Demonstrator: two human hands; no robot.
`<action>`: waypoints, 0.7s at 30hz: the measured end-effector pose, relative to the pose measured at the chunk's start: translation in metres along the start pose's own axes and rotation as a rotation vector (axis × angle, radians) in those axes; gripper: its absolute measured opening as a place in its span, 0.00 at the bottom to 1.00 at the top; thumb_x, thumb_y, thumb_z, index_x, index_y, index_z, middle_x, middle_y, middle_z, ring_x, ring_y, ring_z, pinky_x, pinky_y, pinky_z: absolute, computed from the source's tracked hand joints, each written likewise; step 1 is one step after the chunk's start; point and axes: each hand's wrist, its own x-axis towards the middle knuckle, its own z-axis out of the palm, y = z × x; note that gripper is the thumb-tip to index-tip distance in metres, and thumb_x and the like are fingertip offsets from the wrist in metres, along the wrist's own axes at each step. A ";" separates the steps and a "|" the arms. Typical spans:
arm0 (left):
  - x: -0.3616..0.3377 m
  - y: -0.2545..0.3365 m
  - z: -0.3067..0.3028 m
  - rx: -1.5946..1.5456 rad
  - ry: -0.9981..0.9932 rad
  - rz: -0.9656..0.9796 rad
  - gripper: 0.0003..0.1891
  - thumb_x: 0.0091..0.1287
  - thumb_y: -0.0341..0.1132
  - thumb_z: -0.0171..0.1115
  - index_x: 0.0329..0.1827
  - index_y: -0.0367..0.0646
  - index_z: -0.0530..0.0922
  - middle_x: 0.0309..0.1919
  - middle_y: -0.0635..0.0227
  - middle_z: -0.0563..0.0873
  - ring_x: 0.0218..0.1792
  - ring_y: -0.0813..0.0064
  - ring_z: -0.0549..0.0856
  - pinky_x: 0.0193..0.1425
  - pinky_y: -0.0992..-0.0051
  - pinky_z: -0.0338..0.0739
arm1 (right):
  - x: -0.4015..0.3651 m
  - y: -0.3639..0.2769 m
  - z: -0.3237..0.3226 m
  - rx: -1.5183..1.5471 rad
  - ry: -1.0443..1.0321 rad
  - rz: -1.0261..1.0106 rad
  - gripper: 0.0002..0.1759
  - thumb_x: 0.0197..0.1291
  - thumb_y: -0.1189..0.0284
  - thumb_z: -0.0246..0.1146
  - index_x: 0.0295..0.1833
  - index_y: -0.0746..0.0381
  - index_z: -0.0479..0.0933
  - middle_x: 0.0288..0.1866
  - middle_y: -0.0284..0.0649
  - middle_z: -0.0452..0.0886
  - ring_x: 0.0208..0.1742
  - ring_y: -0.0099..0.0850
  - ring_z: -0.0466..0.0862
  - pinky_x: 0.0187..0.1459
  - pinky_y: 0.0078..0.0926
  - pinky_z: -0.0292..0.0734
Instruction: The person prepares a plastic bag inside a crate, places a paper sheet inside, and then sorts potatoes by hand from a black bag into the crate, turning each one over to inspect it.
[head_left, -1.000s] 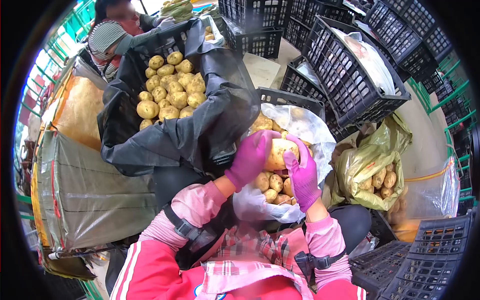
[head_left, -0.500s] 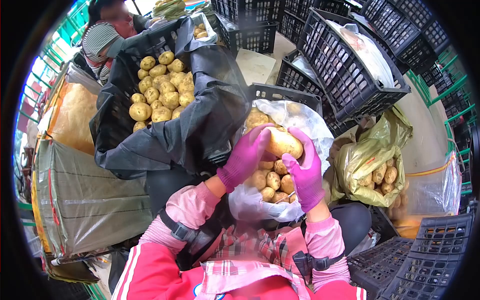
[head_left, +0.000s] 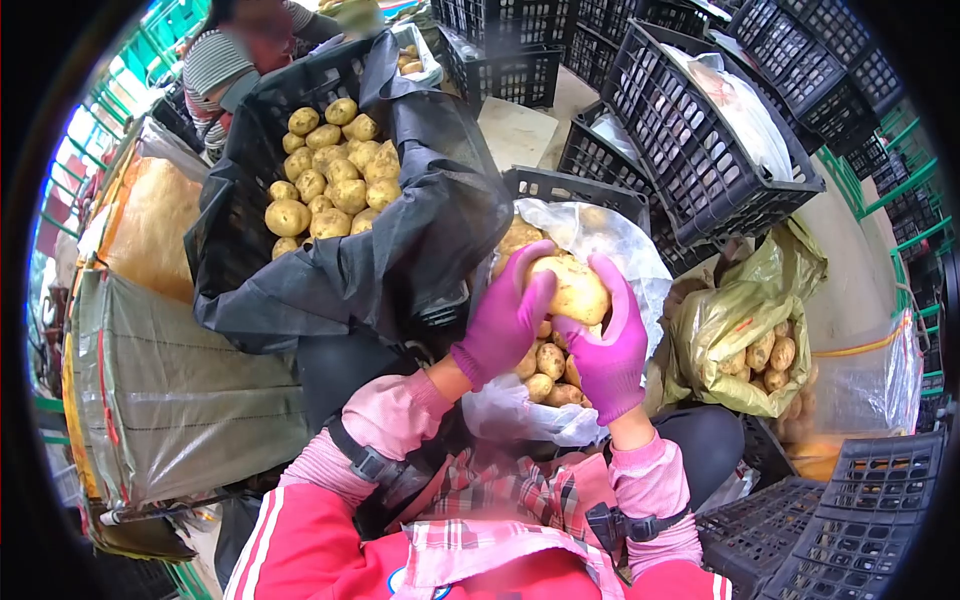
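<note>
One large pale potato (head_left: 570, 291) is held up between my two pink-gloved hands. My left hand (head_left: 513, 312) grips its left side, and my right hand (head_left: 611, 335) closes on its right side and lower edge. Below them sits a crate lined with a white plastic bag (head_left: 640, 262), holding several smaller brownish potatoes (head_left: 548, 360). My hands hide part of that heap. To the left, a black crate lined with dark cloth (head_left: 420, 230) holds many pale, clean-looking potatoes (head_left: 345, 180).
A yellow-green bag (head_left: 690, 345) of potatoes stands at right. Black crates (head_left: 690, 130) are stacked behind it, and more crates (head_left: 850, 510) lie at lower right. A large wrapped sack (head_left: 190, 400) stands at left. Another person (head_left: 225, 70) sits at upper left.
The potato has been turned between my hands and now shows a rounder face. My left hand has shifted slightly to the right.
</note>
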 end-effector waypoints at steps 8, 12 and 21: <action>0.015 0.042 -0.033 -0.761 -0.298 -0.471 0.21 0.82 0.46 0.43 0.56 0.38 0.79 0.50 0.62 0.85 0.49 0.72 0.86 0.54 0.73 0.80 | 0.004 -0.005 -0.002 -0.012 -0.065 -0.149 0.46 0.46 0.76 0.78 0.73 0.65 0.67 0.68 0.49 0.75 0.70 0.43 0.75 0.70 0.38 0.69; 0.009 0.052 -0.010 -0.352 -0.009 -0.362 0.22 0.83 0.45 0.41 0.53 0.38 0.80 0.47 0.62 0.87 0.46 0.71 0.87 0.55 0.72 0.80 | 0.003 -0.007 0.003 0.345 0.035 -0.010 0.49 0.48 0.72 0.80 0.75 0.65 0.64 0.67 0.48 0.76 0.70 0.39 0.75 0.70 0.37 0.69; 0.012 -0.006 -0.006 -0.307 -0.115 -0.083 0.21 0.80 0.42 0.50 0.68 0.39 0.72 0.62 0.63 0.79 0.64 0.73 0.77 0.74 0.71 0.64 | 0.008 0.006 -0.014 0.021 -0.098 0.150 0.28 0.67 0.64 0.67 0.67 0.68 0.73 0.60 0.47 0.82 0.60 0.36 0.83 0.61 0.31 0.76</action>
